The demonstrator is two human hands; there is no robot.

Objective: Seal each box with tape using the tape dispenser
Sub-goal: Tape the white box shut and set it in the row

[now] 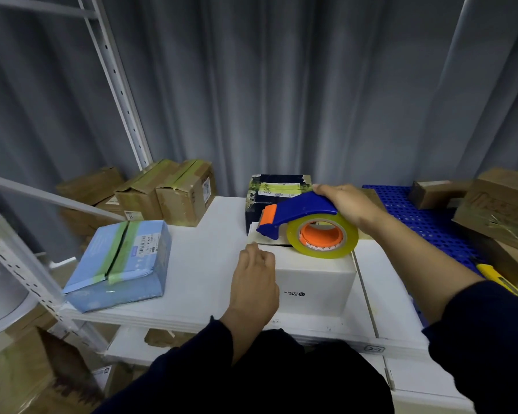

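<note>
A small white box [314, 282] with a dark logo stands on the white table [204, 258] in front of me. My right hand [349, 206] grips the blue handle of the tape dispenser [299, 216], whose yellowish tape roll with an orange core rests on the box's top. The dispenser's orange blade end points left over the far left edge of the box. My left hand [256, 282] lies against the box's left side, fingers reaching up to the top corner. A dark taped box [277, 191] stands just behind the white one.
A light blue box [123, 264] sealed with greenish tape lies on the table's left. Several brown cartons [165, 192] are stacked at the back left. A blue perforated surface [425, 219] with brown cartons [497, 210] and a yellow utility knife [497, 277] lies to the right. A white shelf post [117, 85] rises on the left.
</note>
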